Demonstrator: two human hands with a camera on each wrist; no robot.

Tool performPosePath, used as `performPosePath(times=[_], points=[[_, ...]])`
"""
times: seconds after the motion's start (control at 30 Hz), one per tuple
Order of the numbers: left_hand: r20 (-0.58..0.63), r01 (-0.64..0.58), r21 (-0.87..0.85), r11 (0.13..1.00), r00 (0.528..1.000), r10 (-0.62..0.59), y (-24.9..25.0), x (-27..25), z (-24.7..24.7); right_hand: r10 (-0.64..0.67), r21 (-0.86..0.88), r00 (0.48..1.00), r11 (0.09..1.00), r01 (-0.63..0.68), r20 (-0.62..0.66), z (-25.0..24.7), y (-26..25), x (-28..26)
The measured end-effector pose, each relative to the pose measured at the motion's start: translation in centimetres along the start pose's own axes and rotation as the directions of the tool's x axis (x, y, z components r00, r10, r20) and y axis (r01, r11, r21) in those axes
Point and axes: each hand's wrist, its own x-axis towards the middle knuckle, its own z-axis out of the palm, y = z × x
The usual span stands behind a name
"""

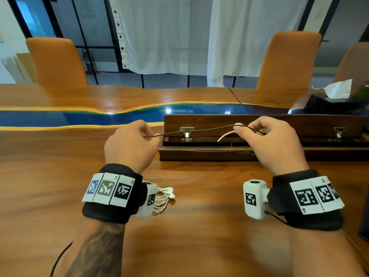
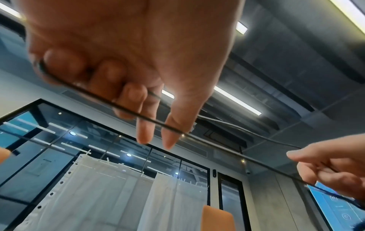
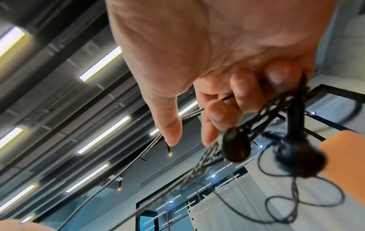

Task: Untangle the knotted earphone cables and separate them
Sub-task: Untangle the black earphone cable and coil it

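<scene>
A thin black earphone cable [image 1: 199,130] stretches between both hands above the table. My left hand [image 1: 137,136] pinches one end of it between thumb and fingers; in the left wrist view the black cable [image 2: 173,130] crosses the fingertips. My right hand [image 1: 257,134] grips the other part. In the right wrist view, black earbuds [image 3: 236,144] and loose cable loops [image 3: 296,201] dangle from the curled fingers. White earphones [image 1: 164,197] lie bundled on the table [image 1: 199,236] beside my left wrist, apart from the black ones.
A long dark wooden box [image 1: 259,136] with metal hinges lies open behind my hands, a white cable [image 1: 225,135] curving inside it. A tissue box [image 1: 335,96] stands at far right. Orange chairs [image 1: 56,60] stand beyond the table.
</scene>
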Motion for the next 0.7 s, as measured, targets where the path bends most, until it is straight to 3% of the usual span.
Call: performPosePath(times=[0.1, 0.2, 0.27, 0.37, 0.43, 0.53, 0.63, 0.7], points=[[0.162, -0.036, -0.054, 0.998, 0.986, 0.044, 0.6, -0.3, 0.0, -0.022, 0.164, 0.998, 0.986, 0.012, 0.056, -0.5, -0.4, 0.1], [0.264, -0.154, -0.256, 0.954, 0.938, 0.223, 1.4, -0.8, 0.4, 0.041, 0.515, 0.962, 0.838, -0.181, 0.271, -0.6, -0.9, 0.2], [0.239, -0.229, -0.419, 0.879, 0.906, 0.35, 2.9, -1.7, 0.5, 0.036, 0.645, 0.937, 0.716, -0.268, 0.349, -0.5, -1.3, 0.3], [0.069, -0.311, -0.578, 0.754, 0.902, 0.426, 5.2, -3.1, -0.2, -0.001, 0.727, 0.917, 0.609, -0.316, 0.399, -0.6, -2.2, -0.1], [0.156, -0.313, -0.648, 0.695, 0.838, 0.523, 6.2, -4.0, -0.5, -0.029, 0.768, 0.908, 0.546, -0.336, 0.418, -0.9, -2.7, -0.4], [0.415, -0.25, -0.604, 0.757, 0.712, 0.567, 7.1, -5.1, 0.7, -0.075, 0.804, 0.9, 0.484, -0.344, 0.43, -1.3, -3.6, -0.9], [0.496, -0.283, -0.511, 0.812, 0.674, 0.547, 7.5, -5.9, 2.9, -0.127, 0.834, 0.891, 0.429, -0.346, 0.435, -1.5, -4.4, -1.5], [0.476, -0.262, -0.547, 0.795, 0.684, 0.553, 7.6, -6.1, 3.9, -0.153, 0.85, 0.889, 0.398, -0.344, 0.431, -1.5, -4.7, -1.7]])
